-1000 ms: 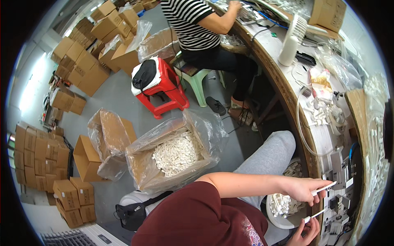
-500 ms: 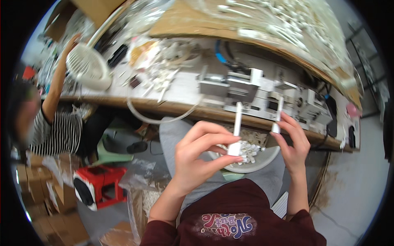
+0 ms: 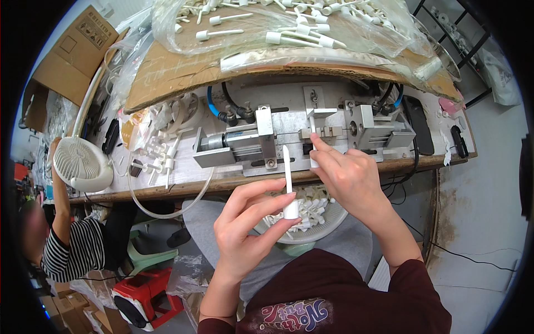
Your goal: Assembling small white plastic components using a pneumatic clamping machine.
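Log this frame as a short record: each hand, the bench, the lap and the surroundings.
Left hand: pinches a white stick, thick end down, tip up
Right hand: fingers on a second stick at the metal fixture
Bench: fan at left, phone right of the fixture
Above bench: cardboard bearing more white sticks under clear plastic
Lap: bowl of white pieces
Nearby: co-worker in striped top, red stool

Sticks (image 3: 288, 172) are white. Shirt (image 3: 320, 273) is maroon with a multicoloured print (image 3: 297, 316), trousers (image 3: 203, 231) grey; co-worker's top (image 3: 75, 250) has black-and-white stripes. Fan (image 3: 83, 161) is off-white, stool (image 3: 133, 288) red.
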Action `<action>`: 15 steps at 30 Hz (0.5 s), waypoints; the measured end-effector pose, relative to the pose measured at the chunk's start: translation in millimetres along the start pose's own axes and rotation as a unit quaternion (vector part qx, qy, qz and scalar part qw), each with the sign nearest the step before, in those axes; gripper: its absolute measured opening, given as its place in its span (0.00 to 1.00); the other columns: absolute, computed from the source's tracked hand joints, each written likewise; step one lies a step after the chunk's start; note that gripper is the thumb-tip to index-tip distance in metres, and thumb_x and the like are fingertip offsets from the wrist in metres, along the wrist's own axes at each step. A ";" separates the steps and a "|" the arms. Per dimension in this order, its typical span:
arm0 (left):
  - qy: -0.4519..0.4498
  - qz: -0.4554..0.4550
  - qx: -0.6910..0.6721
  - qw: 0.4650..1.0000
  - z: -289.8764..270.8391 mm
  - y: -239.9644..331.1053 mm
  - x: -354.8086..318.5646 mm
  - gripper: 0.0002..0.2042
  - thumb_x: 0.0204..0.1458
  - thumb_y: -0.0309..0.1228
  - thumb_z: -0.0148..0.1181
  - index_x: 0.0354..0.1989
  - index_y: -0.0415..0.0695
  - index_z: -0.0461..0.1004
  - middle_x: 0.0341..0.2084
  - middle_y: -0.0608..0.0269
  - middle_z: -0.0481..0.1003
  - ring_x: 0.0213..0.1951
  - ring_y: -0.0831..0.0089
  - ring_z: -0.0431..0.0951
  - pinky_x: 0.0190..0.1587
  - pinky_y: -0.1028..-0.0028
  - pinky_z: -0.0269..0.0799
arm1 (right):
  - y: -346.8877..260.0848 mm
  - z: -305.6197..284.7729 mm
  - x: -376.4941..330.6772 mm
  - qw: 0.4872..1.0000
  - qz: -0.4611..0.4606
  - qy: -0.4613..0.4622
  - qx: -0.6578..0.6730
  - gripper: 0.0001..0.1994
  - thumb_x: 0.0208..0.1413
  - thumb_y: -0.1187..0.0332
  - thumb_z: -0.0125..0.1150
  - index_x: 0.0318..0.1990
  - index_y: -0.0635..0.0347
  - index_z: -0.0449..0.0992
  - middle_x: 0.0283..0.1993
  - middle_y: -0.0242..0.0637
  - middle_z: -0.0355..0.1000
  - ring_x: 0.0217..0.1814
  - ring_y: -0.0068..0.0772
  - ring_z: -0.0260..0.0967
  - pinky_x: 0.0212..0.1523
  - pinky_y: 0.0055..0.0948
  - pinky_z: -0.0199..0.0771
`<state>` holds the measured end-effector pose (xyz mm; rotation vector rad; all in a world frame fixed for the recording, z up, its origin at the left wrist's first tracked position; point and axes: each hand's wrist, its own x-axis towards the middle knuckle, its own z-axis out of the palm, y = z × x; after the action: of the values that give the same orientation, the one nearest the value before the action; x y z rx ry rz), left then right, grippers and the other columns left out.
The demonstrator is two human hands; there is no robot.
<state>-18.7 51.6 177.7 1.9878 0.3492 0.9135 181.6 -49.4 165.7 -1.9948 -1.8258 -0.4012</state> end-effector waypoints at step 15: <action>0.003 0.064 0.065 0.996 14.4 -3.8 27.1 0.19 0.37 0.19 0.75 0.42 0.39 0.82 0.49 0.54 0.77 0.42 0.69 0.82 0.41 0.72 0.80 | 7.6 -17.9 9.2 0.996 0.007 -0.031 0.078 0.11 0.47 0.69 0.67 0.37 0.62 0.76 0.46 0.43 0.80 0.31 0.39 0.78 0.33 0.34 0.78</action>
<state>10.6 59.9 182.5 2.1466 0.2928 1.0001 191.1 -50.3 184.9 -1.9323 -1.8188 -0.1866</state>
